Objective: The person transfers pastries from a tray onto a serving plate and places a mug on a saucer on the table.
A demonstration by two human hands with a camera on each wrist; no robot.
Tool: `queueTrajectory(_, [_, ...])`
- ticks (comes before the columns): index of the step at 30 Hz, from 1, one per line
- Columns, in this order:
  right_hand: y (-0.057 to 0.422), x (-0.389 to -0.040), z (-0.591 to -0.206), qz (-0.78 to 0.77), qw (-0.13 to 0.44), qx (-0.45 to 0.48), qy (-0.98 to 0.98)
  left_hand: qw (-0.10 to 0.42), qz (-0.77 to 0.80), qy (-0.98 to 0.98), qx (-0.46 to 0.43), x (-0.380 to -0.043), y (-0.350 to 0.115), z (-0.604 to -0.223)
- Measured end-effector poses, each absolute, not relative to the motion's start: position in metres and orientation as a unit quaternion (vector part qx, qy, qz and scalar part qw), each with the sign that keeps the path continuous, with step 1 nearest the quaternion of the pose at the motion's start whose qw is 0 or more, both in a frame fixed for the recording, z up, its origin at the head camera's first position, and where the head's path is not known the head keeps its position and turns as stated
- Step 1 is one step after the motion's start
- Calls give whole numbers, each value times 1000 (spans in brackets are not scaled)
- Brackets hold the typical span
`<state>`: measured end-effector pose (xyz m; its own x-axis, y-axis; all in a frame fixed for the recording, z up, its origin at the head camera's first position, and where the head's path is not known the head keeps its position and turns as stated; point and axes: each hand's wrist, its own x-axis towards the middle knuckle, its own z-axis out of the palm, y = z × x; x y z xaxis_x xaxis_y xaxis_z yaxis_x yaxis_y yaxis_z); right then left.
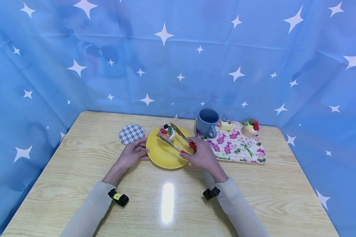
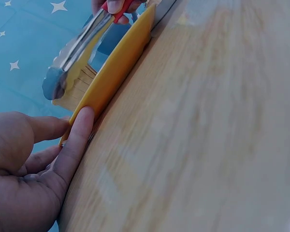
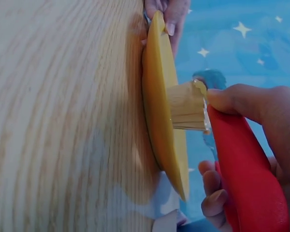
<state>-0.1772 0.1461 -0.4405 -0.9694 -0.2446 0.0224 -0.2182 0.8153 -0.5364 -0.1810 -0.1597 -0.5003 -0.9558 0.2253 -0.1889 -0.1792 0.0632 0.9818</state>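
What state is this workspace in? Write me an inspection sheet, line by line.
Surface: wood-grain table; one bright glare patch.
Job's things: yellow plate bearing a fruit-topped cupcake; tongs straddle the cupcake, contact unclear.
Clutter: checked round mat; floral tray carrying blue mug, cake piece, berry-topped dessert.
Hands: left hand pinches the plate's rim; right hand grips the tongs.
Cables: nothing seen.
Surroundings: blue starry curtain behind the table.
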Motion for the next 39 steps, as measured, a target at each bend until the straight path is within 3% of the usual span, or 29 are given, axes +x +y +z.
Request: queueTrajectory(39, [169, -157, -409, -314, -16, -116, 942, 148, 686, 712, 11, -179, -158, -499])
